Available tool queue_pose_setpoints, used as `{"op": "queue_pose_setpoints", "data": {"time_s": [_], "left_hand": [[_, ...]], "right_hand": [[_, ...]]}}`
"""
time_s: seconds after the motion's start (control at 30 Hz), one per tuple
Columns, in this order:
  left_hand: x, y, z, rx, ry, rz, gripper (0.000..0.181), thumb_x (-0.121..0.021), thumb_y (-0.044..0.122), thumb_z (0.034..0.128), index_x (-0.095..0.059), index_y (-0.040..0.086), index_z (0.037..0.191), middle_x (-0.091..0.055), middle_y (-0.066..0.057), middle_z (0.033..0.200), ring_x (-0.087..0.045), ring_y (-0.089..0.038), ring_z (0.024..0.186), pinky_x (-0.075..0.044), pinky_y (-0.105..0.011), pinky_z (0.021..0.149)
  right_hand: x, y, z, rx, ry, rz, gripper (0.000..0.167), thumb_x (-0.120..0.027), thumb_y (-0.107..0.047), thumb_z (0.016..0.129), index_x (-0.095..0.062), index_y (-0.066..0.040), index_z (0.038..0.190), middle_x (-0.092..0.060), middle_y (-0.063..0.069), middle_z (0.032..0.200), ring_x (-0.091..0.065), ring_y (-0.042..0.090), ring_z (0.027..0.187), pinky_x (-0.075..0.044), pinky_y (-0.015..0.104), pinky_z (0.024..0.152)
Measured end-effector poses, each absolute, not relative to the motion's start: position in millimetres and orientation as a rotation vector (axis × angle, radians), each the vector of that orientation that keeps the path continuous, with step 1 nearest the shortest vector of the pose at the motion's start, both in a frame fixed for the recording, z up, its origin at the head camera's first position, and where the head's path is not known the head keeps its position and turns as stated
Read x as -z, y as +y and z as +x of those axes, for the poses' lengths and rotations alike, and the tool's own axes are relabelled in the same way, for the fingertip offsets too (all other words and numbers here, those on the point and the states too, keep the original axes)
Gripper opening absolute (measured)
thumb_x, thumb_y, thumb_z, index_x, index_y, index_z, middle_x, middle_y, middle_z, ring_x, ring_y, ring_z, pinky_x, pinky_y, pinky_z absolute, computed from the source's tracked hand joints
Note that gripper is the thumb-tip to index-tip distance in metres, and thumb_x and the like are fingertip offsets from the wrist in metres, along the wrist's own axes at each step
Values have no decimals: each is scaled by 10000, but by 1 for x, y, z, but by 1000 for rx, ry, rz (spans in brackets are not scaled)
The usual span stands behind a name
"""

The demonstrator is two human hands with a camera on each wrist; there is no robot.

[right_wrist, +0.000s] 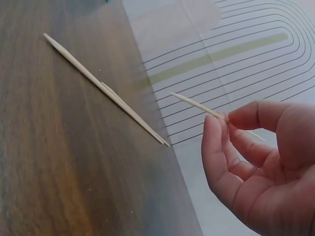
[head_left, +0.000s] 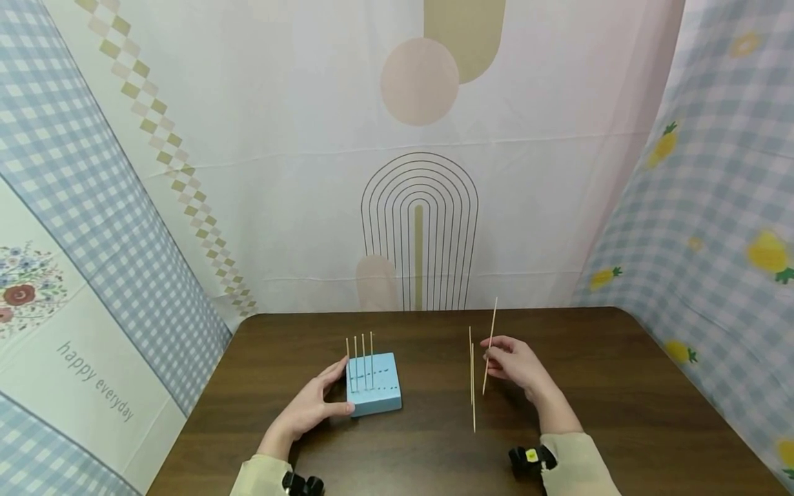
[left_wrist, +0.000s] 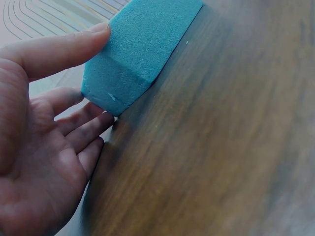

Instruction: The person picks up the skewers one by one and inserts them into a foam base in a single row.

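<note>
A light-blue foam block (head_left: 374, 380) with rows of small holes stands on the table, several thin wooden skewers (head_left: 363, 362) upright along its left part. My left hand (head_left: 310, 408) holds the block at its left end. Its thumb (left_wrist: 74, 46) lies against the block's near face, and the other fingers touch the end side. To the right, my right hand (head_left: 515, 362) pinches one bamboo skewer (head_left: 493, 320) between thumb and fingertips, steeply tilted above the table. The pointed end of this skewer (right_wrist: 194, 103) shows in the right wrist view.
Two loose skewers (head_left: 473, 386) lie close together on the brown wooden table (head_left: 428, 448), between the block and my right hand. A patterned cloth (head_left: 310, 207) hangs behind the table's back edge. Checked cloths (head_left: 713, 207) hang at both sides.
</note>
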State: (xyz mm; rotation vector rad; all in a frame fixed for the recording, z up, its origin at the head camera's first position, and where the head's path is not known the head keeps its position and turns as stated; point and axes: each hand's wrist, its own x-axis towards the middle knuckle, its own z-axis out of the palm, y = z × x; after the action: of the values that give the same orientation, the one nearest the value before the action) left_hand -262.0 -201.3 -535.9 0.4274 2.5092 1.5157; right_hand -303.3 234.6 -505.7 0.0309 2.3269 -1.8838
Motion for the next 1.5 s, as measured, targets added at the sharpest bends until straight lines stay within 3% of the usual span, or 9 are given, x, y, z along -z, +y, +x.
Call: {"op": "queue_pose_setpoints", "data": {"time_s": [0.47, 0.77, 1.03, 1.23, 1.4, 1.5], "left_hand": [[536, -202, -262, -1491, 2521, 430, 975, -891, 203, 886, -344, 93, 1686, -302, -167, 1733, -190, -405, 1610, -202, -659, 1231], [540, -203, -261, -1465, 2539, 436, 993, -893, 247, 888, -328, 95, 1691, -297, -163, 1735, -188, -421, 1605, -211, -675, 1220], [544, -205, -264, -1454, 2559, 469, 1007, -897, 300, 882, -333, 84, 1688, -315, -171, 1726, -217, -440, 1593, -229, -684, 1210], [540, -206, -264, -1451, 2548, 471, 1000, -890, 282, 891, -321, 99, 1693, -302, -169, 1731, -204, -425, 1600, -230, -668, 1217], [538, -206, -265, -1468, 2535, 468, 981, -887, 249, 895, -331, 103, 1691, -306, -169, 1730, -209, -420, 1600, -235, -666, 1215], [538, -204, -265, -1474, 2533, 445, 986, -895, 252, 884, -342, 108, 1688, -318, -154, 1728, -225, -406, 1598, -236, -651, 1220]], "right_hand": [[505, 217, -303, 2013, 2219, -125, 465, -646, -71, 1065, -473, 99, 1463, -742, 145, 1006, -726, 169, 855, -629, 332, 790], [500, 181, -295, 2151, 2227, -107, 228, -644, -100, 1080, -594, 65, 1231, -732, 140, 959, -721, 165, 823, -626, 328, 783], [492, 129, -285, 2181, 2218, -290, 132, -717, -72, 1033, -654, 25, 1097, -726, 129, 929, -725, 219, 855, -625, 452, 846], [484, 98, -285, 2247, 2207, -347, 137, -752, -64, 1006, -671, 24, 1074, -730, 142, 945, -740, 212, 852, -630, 365, 812], [488, 80, -283, 2263, 2254, -464, 120, -758, -67, 1003, -710, 12, 1080, -737, 186, 972, -753, 345, 885, -632, 458, 824], [494, 73, -282, 2229, 2302, -537, 89, -757, -72, 1005, -732, -26, 1077, -742, 161, 974, -750, 327, 883, -631, 461, 826]]}}
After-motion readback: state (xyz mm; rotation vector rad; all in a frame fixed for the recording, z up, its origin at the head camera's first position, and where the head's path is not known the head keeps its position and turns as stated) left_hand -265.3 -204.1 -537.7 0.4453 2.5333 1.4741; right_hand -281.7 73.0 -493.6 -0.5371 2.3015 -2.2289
